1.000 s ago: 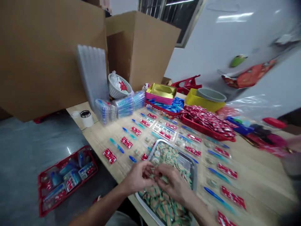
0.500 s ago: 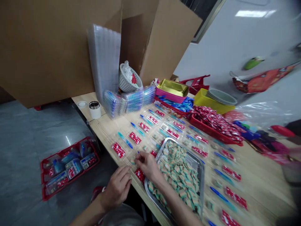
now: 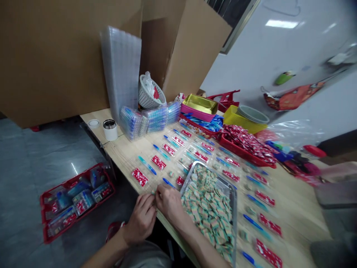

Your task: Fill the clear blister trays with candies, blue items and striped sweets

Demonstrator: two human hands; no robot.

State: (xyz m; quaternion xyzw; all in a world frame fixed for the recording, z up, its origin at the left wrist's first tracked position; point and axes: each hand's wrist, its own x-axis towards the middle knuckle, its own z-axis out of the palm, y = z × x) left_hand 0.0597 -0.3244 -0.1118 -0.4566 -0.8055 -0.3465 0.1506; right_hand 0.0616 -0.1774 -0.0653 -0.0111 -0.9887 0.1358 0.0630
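Note:
My left hand (image 3: 141, 219) and my right hand (image 3: 169, 203) meet at the near edge of the wooden table (image 3: 295, 208), fingers curled together over a small wrapped piece I can barely see. Just right of them stands a metal tray (image 3: 232, 193) heaped with green, orange and white wrapped pieces (image 3: 210, 208). Clear plastic packs (image 3: 178, 143) lie in rows on the table, each with a red packet (image 3: 139, 176) and a blue pen (image 3: 147, 165).
Large cardboard boxes (image 3: 55, 56) rise behind the table, with a stack of clear trays (image 3: 122, 70) leaning on them. A white basket (image 3: 150, 95), filled packs (image 3: 147, 119), a pink tin (image 3: 198, 106), a red tray of red packets (image 3: 245, 143), a yellow tub (image 3: 240, 119). A red crate (image 3: 75, 201) sits on the floor.
Both hands have left the metal tray and moved left to the table's near edge. The left hand has come up beside the right one.

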